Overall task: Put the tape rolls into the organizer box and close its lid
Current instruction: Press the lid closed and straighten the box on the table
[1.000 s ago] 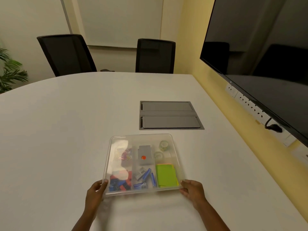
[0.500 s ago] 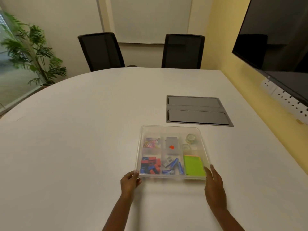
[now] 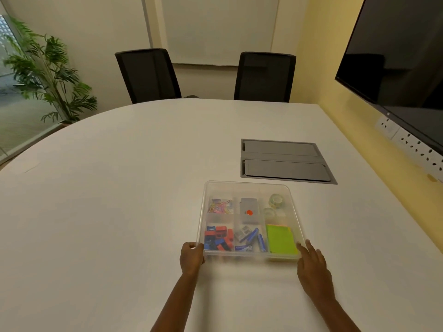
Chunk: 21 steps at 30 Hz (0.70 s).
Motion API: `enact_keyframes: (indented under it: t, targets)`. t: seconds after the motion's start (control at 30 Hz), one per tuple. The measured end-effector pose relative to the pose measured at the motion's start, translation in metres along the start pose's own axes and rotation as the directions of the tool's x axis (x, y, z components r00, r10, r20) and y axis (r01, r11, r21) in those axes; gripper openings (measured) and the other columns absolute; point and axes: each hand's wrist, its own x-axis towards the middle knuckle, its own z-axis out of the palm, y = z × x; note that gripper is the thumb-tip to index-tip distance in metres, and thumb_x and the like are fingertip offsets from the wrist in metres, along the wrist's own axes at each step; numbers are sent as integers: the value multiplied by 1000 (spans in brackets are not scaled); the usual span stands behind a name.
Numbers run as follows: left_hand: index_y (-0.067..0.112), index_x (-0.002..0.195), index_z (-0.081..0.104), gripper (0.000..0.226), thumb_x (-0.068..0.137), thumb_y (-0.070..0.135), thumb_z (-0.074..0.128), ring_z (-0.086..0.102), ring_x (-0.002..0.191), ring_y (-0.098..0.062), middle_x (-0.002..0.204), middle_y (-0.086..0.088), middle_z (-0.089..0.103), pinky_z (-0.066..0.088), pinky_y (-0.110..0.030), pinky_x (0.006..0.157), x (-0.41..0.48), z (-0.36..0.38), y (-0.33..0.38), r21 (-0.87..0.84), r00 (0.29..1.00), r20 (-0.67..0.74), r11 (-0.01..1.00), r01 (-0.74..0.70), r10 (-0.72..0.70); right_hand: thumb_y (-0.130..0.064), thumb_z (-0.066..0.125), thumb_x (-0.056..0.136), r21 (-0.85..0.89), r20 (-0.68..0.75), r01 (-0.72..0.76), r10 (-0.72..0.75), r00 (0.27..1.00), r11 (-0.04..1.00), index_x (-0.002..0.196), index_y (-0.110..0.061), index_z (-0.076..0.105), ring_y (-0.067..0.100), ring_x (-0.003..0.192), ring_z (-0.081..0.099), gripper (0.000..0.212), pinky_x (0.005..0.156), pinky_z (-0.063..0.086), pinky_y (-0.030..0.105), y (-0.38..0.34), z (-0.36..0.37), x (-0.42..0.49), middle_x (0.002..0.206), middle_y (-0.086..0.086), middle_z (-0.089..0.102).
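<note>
tape rolls [image 3: 275, 204] already in far-right compartment of organizer box [image 3: 249, 185] on surface, lid looks on, left hand [image 3: 191, 257] fingers clamped on near-left corner, right hand [image 3: 312, 267] fingers apart at near-right corner, likely only final press left

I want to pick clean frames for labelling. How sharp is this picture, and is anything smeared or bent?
Head view: the near edge of the organizer box is smeared by motion blur, and the right hand looks soft; the left hand is clearer. The wide lens bows the table edge and tilts the screen.
</note>
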Motion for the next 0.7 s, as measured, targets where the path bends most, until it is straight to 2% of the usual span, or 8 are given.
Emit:
enact_keyframes:
  t: [0.13,0.33,0.6,0.7]
  targets:
    - [-4,108,53,25,89,11,50,59,96,-38,111,-25,61,52,-44,87,11,1,4,173,995,-15,981,-92,96,-18,34,100,-16,7,36,-36,999,999,137,-22,39,18,146,17,37,108,37,34,-2,-10,15,155,-4,28]
    - [-3,113,54,29,92,16,47,58,104,-37,118,-22,61,49,-41,91,39,9,33,288,989,1,947,-140,145,-25,36,101,-9,38,94,-94,995,996,139,-21,36,16,146,16,38,111,33,33,-19,-15,55,156,-2,24]
    - [-6,103,61,30,91,18,49,60,102,-41,110,-26,65,50,-45,89,93,33,84,213,992,26,969,-124,122,-25,37,100,24,49,138,-139,989,990,139,-20,36,17,146,17,39,113,30,35,-36,-13,118,156,1,25]
    - [-2,104,61,29,90,21,51,59,104,-40,112,-23,65,50,-45,90,116,44,104,173,993,50,978,-116,108,-25,39,99,35,25,149,-150,988,988,137,-20,39,20,146,18,38,112,31,35,-35,-4,130,154,3,27]
